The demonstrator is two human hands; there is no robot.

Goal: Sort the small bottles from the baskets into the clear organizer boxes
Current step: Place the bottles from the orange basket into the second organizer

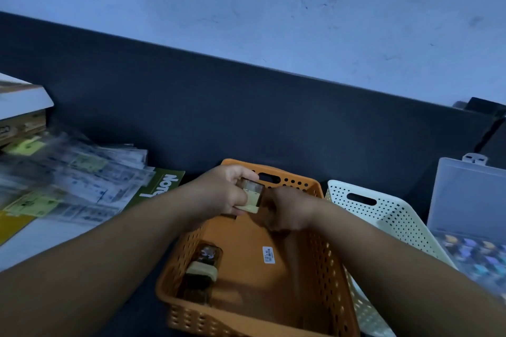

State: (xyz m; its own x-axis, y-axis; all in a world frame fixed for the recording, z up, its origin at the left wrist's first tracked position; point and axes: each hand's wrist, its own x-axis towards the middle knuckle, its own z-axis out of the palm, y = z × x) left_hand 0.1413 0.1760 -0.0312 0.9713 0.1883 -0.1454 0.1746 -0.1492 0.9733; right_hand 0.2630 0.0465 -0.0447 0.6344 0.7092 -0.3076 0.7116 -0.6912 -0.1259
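While left hand [221,191] grips dark, beige-capped bottle [250,195]; right hand [284,208] curled, hold unclear

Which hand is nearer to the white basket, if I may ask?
Right. The right hand is just left of the white basket; the left hand, gripping a small bottle, is farther left.

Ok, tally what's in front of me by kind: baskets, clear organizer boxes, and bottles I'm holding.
Baskets: 2, the orange basket and the white basket
Clear organizer boxes: 1, the clear organizer box, lid up
Bottles in hand: 1, the bottle gripped by the left hand
Total: 4
The bottles lying in the orange basket are too blurred to count.
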